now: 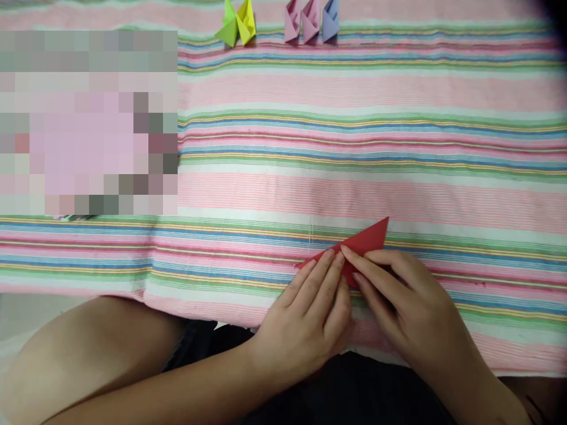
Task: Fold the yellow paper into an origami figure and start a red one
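A folded red paper triangle [365,242] lies flat on the striped cloth [354,177] near its front edge. My left hand [310,319] rests on the paper's left end, its fingers stretched out and pressing it down. My right hand [407,301] lies beside it, with the fingertips pressing on the paper's lower edge. The two hands touch at the fingertips and cover the lower left part of the paper.
At the far edge of the cloth stand folded paper figures: a green one [227,26], a yellow one [246,22], two pink ones [301,20] and a blue one [331,19]. A blurred patch [88,121] covers the left of the cloth.
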A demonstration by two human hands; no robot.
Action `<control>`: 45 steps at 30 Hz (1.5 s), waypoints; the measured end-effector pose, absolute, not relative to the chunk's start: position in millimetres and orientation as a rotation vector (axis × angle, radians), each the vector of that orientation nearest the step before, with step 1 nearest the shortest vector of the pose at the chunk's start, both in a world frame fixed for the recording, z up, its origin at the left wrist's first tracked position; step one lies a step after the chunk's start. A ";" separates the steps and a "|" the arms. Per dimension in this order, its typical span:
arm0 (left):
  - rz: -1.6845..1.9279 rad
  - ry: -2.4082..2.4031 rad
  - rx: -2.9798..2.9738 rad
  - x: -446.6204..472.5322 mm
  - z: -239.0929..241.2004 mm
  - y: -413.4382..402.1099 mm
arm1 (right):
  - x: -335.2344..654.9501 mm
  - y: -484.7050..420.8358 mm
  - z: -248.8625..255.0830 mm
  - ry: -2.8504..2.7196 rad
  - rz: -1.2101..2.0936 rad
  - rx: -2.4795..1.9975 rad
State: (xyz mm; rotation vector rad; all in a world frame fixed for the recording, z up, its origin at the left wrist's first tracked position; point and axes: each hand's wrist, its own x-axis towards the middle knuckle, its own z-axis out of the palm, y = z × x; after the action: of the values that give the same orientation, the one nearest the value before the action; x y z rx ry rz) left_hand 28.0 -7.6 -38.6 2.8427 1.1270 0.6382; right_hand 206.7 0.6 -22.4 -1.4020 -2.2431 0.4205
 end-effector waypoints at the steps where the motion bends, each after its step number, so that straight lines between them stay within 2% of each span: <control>1: 0.651 1.125 2.836 27.7 -38.4 -7.9 | 206.6 0.5 -22.7 -2.250 0.411 -1.399; 5: 0.683 1.111 2.840 26.6 -35.9 -11.6 | 205.6 -0.5 -24.3 -2.276 0.333 -1.390; 10: 0.539 1.172 2.875 26.0 -30.1 -17.8 | 204.1 -1.0 -24.9 -2.295 0.261 -1.405; 15: 0.427 1.159 2.881 24.1 -26.9 -19.0 | 204.5 -0.7 -24.4 -2.294 0.276 -1.405; 33: 0.433 1.173 2.848 24.4 -25.6 -24.2 | 207.1 -2.7 -26.2 -2.303 0.287 -1.428; 45: 0.269 1.414 2.821 25.9 -16.8 -35.1 | 207.1 -3.1 -26.5 -2.300 0.263 -1.441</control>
State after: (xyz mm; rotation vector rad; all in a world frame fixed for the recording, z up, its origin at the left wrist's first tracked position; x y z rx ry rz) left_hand 25.9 -35.1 -16.8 2.8206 1.4138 0.2689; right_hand 207.1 -3.1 -26.5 -1.4412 -2.3004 0.2626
